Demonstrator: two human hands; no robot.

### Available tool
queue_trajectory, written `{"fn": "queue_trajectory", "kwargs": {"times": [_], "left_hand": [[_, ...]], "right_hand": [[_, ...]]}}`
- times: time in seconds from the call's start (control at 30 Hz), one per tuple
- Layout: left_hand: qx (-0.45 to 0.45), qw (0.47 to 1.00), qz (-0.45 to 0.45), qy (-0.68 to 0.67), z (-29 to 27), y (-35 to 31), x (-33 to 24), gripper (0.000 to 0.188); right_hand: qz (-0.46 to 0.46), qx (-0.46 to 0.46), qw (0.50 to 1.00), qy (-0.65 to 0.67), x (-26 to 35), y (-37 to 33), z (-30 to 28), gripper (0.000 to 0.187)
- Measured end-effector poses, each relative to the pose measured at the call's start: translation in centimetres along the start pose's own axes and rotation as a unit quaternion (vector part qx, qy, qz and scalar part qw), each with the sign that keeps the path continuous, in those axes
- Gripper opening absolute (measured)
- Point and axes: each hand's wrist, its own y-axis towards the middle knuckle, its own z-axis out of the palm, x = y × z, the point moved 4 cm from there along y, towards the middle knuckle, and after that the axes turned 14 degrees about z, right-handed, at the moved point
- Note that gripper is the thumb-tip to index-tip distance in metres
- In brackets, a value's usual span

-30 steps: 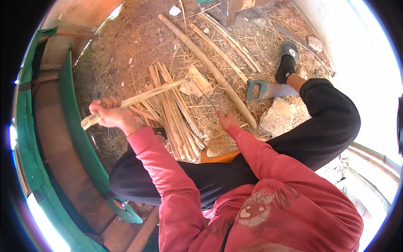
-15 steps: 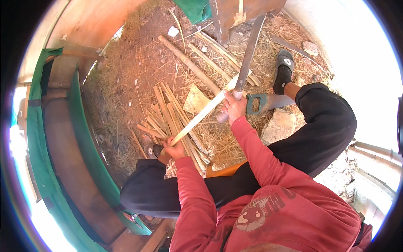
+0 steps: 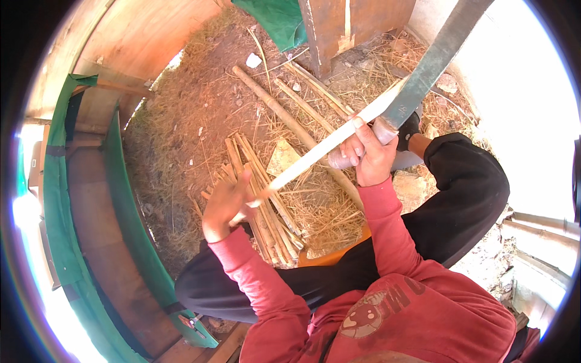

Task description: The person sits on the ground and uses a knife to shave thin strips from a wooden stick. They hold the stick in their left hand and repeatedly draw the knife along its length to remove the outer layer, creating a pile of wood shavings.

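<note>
A machete (image 3: 431, 68) is in my right hand (image 3: 372, 158), which is closed around its wooden handle. The same hand pins a long pale strip of split wood or bamboo (image 3: 321, 147) against the machete, with a finger along it. The wide blade rises to the upper right. My left hand (image 3: 225, 204) is at the strip's lower end, smeared by motion. Its fingers look stretched and apart from the thumb, with the strip's end between them. Beneath that hand lies a pile of split strips (image 3: 266, 227) on the ground.
Long poles (image 3: 275, 106) lie on the straw-strewn dirt ahead, beside a flat yellowish stone (image 3: 282, 158). A brown wooden panel (image 3: 363, 27) stands at the far side. To my left is a long trough with green cloth edging (image 3: 60, 199). An orange thing (image 3: 333, 257) shows by my legs.
My right hand has raised the machete and strip closer and a little to the right. The left hand has lifted, and its fingers have loosened from around the strip's lower end.
</note>
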Motion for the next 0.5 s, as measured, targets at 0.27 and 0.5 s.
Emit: {"fn": "queue_trajectory", "kwargs": {"times": [0.27,0.5], "left_hand": [[0.117,0.837,0.479,-0.238,5.4,4.0,-14.5,0.048],[-0.255,0.741,0.525,-0.333,-5.0,2.7,-11.6,0.035]], "right_hand": [[0.173,0.107,0.978,-0.041,-2.0,-1.6,2.7,0.018],[0.167,0.038,0.983,-0.068,-3.5,-0.7,1.0,0.025]]}}
